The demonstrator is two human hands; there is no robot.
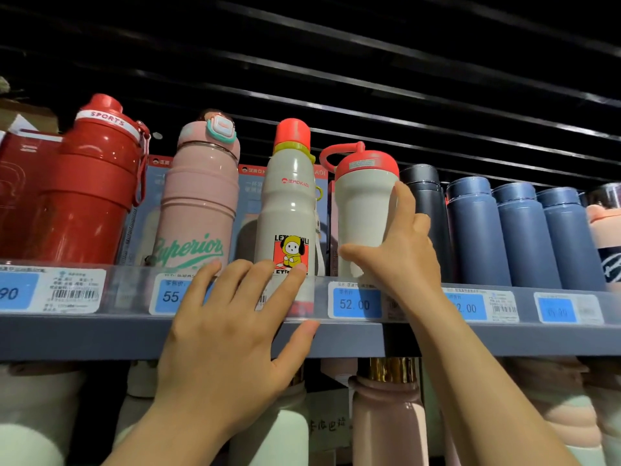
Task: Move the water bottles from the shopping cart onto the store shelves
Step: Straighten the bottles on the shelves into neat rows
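My right hand (pixel 400 250) wraps the lower half of a cream bottle with a coral lid (pixel 364 210), which stands upright on the grey shelf (pixel 100 338). My thumb crosses the front of its body low down, pointing left, and my forefinger runs up its right side almost to the lid; the other fingers curl round behind, out of sight. So the bottle sits in the crook between thumb and forefinger, its lid and loop handle well clear above my grip. Its base is hidden behind the clear price rail (pixel 127 290) along the shelf edge, so I cannot tell whether it rests fully on the shelf.

My left hand (pixel 228 334) holds nothing. Its fingers are spread and fairly straight, the fingertips lying over the price rail in front of the tall cream bottle with a cartoon figure (pixel 289 210), and the thumb lies against the shelf's front edge below. That bottle stands just left of the one I grip, close beside it.

Further left stand a pink bottle lettered in green (pixel 198 203) and a red sports bottle (pixel 90 183). To the right of my grip are a black flask (pixel 425 196), just beside my forefinger, and then a row of dark blue flasks (pixel 524 237). Blue price tags (pixel 358 304) sit in the rail; the one under my bottle reads 52.00. More bottles show dimly on the level below.
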